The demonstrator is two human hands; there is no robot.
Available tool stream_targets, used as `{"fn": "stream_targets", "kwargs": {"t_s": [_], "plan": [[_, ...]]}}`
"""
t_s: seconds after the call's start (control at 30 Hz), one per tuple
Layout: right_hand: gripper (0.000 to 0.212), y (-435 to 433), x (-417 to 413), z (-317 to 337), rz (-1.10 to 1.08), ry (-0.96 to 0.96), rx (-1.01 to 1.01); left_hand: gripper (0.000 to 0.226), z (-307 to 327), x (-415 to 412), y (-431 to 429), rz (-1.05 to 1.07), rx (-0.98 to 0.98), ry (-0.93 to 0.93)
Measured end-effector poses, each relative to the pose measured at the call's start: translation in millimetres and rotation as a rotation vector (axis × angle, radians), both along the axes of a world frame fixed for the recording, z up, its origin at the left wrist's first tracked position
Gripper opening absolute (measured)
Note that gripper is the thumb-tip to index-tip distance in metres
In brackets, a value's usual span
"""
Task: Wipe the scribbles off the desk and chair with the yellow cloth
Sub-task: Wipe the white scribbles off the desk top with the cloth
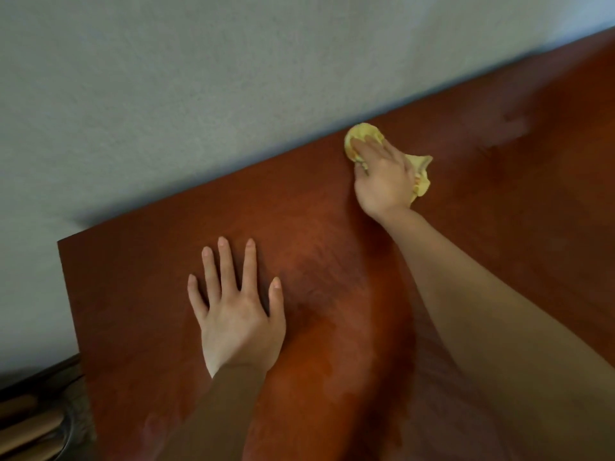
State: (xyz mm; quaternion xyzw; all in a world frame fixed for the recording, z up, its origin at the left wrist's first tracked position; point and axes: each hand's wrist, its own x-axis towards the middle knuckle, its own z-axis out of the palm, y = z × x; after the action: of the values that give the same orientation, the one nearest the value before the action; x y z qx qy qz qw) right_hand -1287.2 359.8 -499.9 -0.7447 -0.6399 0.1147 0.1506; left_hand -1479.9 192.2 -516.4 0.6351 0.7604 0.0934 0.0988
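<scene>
The reddish-brown wooden desk (139, 294) fills the lower right of the head view, its far edge against the wall. My right hand (382, 174) presses a crumpled yellow cloth (361, 131) onto the desk near the far edge, and part of the cloth sticks out to the right of the hand. My left hand (236, 311) lies flat on the desk with fingers spread and holds nothing. A faint dark smudge (512, 128) shows on the desk to the right of the cloth. The chair is out of view.
A grey-white wall (199, 94) runs along the desk's far edge. At the bottom left, beside the desk's left edge, dark objects and some wooden pieces (30, 424) are partly visible.
</scene>
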Motion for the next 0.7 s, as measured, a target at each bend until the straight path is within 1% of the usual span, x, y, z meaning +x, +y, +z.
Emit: {"fn": "stream_targets", "kwargs": {"t_s": [0.17, 0.23, 0.33, 0.43, 0.53, 0.6, 0.63, 0.7], "plan": [[0.044, -38.8, -36.2, -4.8, 0.279, 0.081, 0.086, 0.067, 0.5, -0.8, 0.8, 0.009, -0.004, 0.007], [0.044, -64.7, -41.4, -5.9, 0.350, 0.118, 0.138, 0.068, 1.0, -1.2, 0.7, 0.011, -0.003, 0.004], [0.041, -105.9, -41.0, -6.3, 0.436, 0.125, 0.119, 0.068, 2.2, -0.6, 0.8, 0.010, 0.003, -0.006], [0.042, -143.4, -33.0, -8.0, 0.553, 0.065, 0.073, 0.069, 2.9, -0.2, 0.5, 0.008, 0.003, -0.006], [0.041, -167.4, -7.9, -9.6, 0.773, -0.031, 0.067, 0.068, 2.9, -0.8, -0.3, 0.005, 0.004, -0.010], [0.043, -168.4, 15.0, -6.7, 0.901, -0.070, 0.042, 0.068, 2.7, -1.1, -0.5, 0.004, 0.005, -0.015], [0.046, -163.7, 26.1, -5.4, 0.927, -0.090, 0.023, 0.068, 2.6, -1.0, -0.6, 0.003, 0.004, -0.017], [0.051, -148.9, 43.2, -4.3, 0.882, -0.101, -0.012, 0.067, 2.4, -0.8, -0.9, 0.000, -0.001, -0.015]]}}
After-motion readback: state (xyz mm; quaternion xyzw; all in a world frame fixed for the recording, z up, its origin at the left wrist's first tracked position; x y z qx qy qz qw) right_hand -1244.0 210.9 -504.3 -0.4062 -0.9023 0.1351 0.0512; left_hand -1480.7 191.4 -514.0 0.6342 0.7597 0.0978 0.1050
